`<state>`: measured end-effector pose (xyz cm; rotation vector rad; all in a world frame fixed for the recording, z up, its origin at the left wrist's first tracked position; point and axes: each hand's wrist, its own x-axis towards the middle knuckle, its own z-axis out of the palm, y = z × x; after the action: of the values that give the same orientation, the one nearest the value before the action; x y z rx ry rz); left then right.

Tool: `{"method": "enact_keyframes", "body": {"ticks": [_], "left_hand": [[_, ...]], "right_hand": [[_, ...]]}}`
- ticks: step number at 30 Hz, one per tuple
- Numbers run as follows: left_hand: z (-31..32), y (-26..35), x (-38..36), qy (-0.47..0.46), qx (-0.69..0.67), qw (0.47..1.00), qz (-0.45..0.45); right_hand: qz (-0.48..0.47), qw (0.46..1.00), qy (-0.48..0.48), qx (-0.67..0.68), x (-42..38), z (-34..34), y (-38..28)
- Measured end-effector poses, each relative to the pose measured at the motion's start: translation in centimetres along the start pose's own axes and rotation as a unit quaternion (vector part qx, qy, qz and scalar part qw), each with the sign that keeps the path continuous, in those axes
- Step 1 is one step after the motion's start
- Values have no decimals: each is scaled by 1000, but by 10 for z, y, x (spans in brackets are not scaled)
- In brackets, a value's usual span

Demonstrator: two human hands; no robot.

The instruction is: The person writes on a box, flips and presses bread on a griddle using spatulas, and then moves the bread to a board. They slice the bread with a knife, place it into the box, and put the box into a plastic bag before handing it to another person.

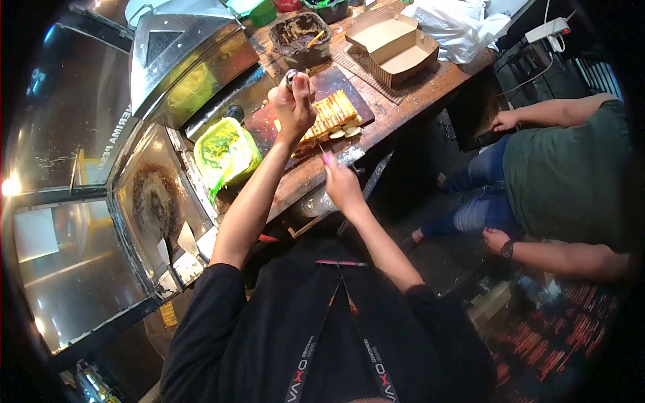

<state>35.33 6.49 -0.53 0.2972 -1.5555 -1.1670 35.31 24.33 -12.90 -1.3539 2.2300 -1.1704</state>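
Observation:
Sliced toasted bread [336,107] lies on a dark cutting board [346,84], with a few small pale cut pieces [345,132] at its near edge. My left hand [294,111] is closed in a fist above the bread's left part. A rounded, dark and metallic end pokes out of the top of this fist; the rest of that object is hidden. My right hand [344,183] grips the pink handle of a thin knife [327,157] at the board's near side. The knife's narrow blade points up toward the bread, its tip hard to make out.
Left of the board stands a yellow-green tub [248,158]. Behind are a brown-smeared tub [285,43], an open cardboard box [396,64] and a white plastic bag [463,30]. A stained griddle [127,154] with scrapers [188,240] is leftward. Another person [564,161] stands at right.

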Motion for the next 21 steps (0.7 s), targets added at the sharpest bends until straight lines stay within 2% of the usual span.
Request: {"method": "enact_keyframes", "body": {"ticks": [2, 5, 9, 10, 12, 14, 15, 16, 18, 20, 21], "left_hand": [[2, 2, 2, 3, -4, 1000, -2], [-2, -2, 1, -11, 19, 1000, 7], [-8, -7, -1, -43, -2, 999, 0], [-7, -5, 0, -51, -13, 999, -3], [-5, 4, 5, -51, -52, 997, -28], [-5, 11, 12, -66, -111, 991, -20], [-6, 30, 22, -60, -86, 994, 43], [-6, 49, 32, -11, -56, 997, 53], [-16, 88, 52, 25, -100, 993, 50], [-33, 87, 66, 17, -170, 985, 13], [-33, 80, 67, 56, -98, 994, -2]], "right_hand": [[-3, 1000, 20, 8, -52, -26, 6], [43, 997, -56, -27, -110, -89, -5], [60, 996, 17, 63, -86, -103, -38], [21, 998, 44, 37, -73, -96, -39], [55, 997, -27, -38, -59, -91, -42], [57, 996, -21, -71, -59, -91, -43], [59, 994, -22, -89, -59, -92, -43], [47, 995, -20, -83, -60, -95, -43], [23, 997, -21, -70, -60, -102, -45], [-8, 999, 1, -48, -66, -113, -54], [-24, 999, 12, -37, -67, -119, -60]]}}
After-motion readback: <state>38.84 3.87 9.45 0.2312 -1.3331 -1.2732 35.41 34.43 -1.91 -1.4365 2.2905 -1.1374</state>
